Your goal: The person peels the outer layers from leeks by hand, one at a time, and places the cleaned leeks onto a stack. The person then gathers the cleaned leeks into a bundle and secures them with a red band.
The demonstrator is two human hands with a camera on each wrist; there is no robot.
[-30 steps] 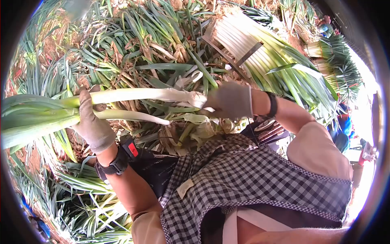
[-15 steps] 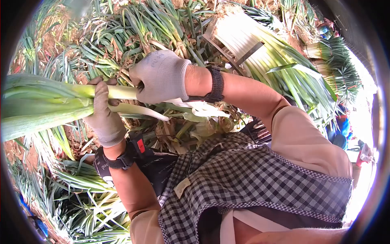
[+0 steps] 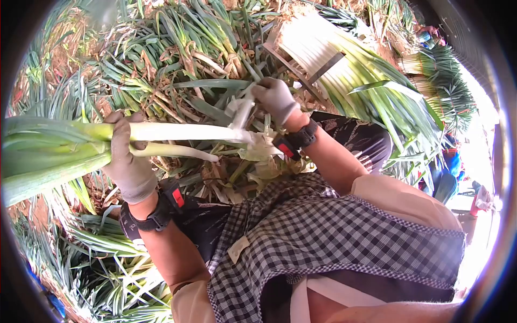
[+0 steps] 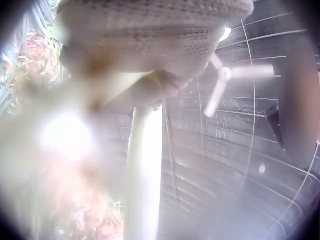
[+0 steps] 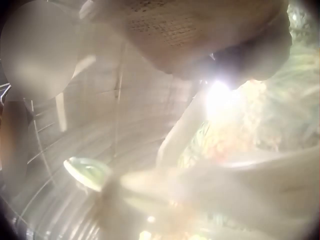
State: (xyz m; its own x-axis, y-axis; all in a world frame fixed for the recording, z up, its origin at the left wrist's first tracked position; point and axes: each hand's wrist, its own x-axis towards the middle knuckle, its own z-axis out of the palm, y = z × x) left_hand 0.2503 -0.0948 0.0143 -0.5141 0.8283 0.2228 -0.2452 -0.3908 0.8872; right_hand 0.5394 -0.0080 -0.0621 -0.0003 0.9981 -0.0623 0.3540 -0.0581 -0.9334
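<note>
Green leaves [image 3: 48,145] are seen at the left, and just right of them a thick leek [image 3: 188,132] and a thin leek [image 3: 183,152] are gripped by the left hand [image 3: 129,164], its gloved fingers curled round the stalks. Both white ends are pointed right, with a pile of leaves [image 3: 212,84] spread on the far side. Near the thick leek's right end, a pale strip [image 3: 243,113] is pinched by the gloved right hand [image 3: 277,101]; whether it is fully parted from the stalk cannot be told. The thick stalk, covered by the right hand half a second ago, is now left bare, so its outer layer is judged to be mostly stripped. Farther right, a metal frame [image 3: 327,68] is filled with stacked leeks [image 3: 355,75], laid side by side, their leaves directed to the near right. At the far right, bundles [image 3: 449,97] are piled; no container can be made out round them.
</note>
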